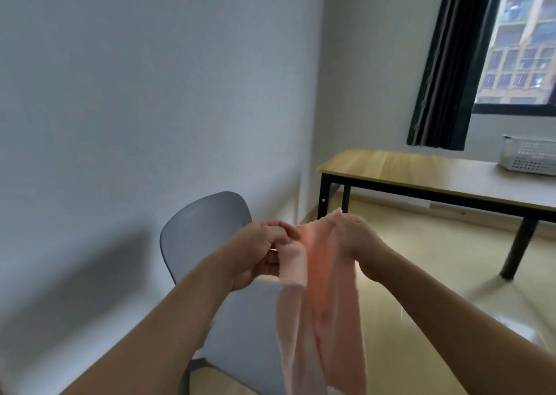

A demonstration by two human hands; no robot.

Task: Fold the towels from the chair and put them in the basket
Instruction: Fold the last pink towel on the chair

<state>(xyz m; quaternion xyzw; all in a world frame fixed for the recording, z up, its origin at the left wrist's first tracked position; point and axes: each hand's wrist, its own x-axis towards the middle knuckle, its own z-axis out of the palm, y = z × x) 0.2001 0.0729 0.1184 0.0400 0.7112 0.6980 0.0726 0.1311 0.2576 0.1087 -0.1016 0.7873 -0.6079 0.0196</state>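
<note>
While the pink towel [319, 289] hangs in the air in front of the chair [207, 223], both hands work along its top edge. Left hand [261, 256]: fingers curled shut, pinching one bunched upper corner. Right hand [356, 238]: closed on the other end of the top edge, knuckles toward the camera. The hands are near each other, so the cloth sags between them and falls in loose lengthwise pleats, lower end out of frame.

Step in hand, as I judge it: the fold has not begun; the person is finding corners and opening the towel out. No crease visible.

Basket [529, 157]: white, on the surface [421, 169] by the window, well apart from the towel, contents not visible. Chair seat mostly hidden by arms and cloth, so I cannot tell whether other towels remain.

Next move calls for: drawing the hands apart to pull the top edge taut, then bringing corner to corner. Limp cloth; a loose pinch risks a dropped corner.
</note>
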